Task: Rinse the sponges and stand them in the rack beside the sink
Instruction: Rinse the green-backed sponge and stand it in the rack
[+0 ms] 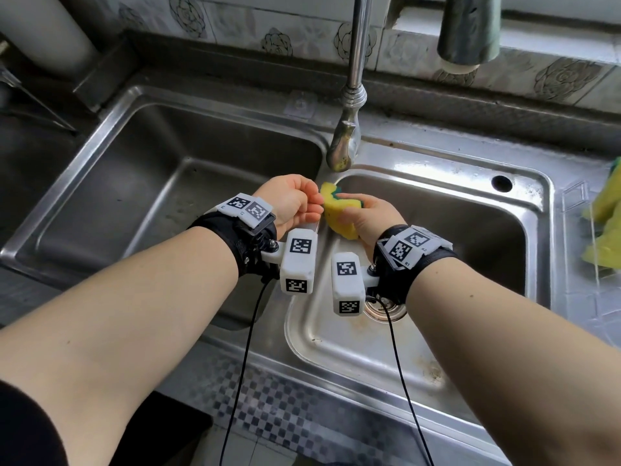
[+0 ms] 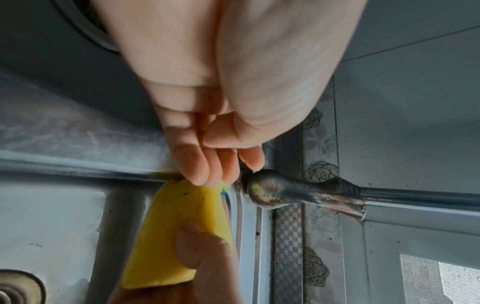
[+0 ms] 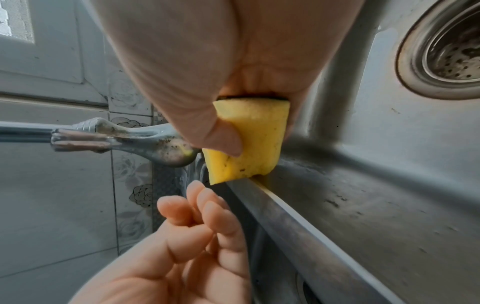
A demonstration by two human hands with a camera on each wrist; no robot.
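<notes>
A yellow sponge (image 1: 336, 213) with a green scouring side is squeezed into a bend in my right hand (image 1: 369, 213), thumb on the yellow face (image 3: 249, 139). It hangs just below the faucet spout (image 1: 341, 149), over the ridge between the two basins. My left hand (image 1: 295, 200) is beside it with loosely curled fingers. Its fingertips (image 2: 207, 179) reach the sponge's upper end (image 2: 176, 226) without closing on it. I see no water running. At the far right, a clear rack (image 1: 576, 200) holds other yellow-green sponges (image 1: 605, 203).
The left basin (image 1: 188, 183) is large and deep. The right basin (image 1: 470, 230) is smaller, with a drain strainer (image 1: 379, 306) under my right wrist. A tiled wall and a dark cylinder (image 1: 467, 28) stand behind the sink. Camera cables hang from both wrists.
</notes>
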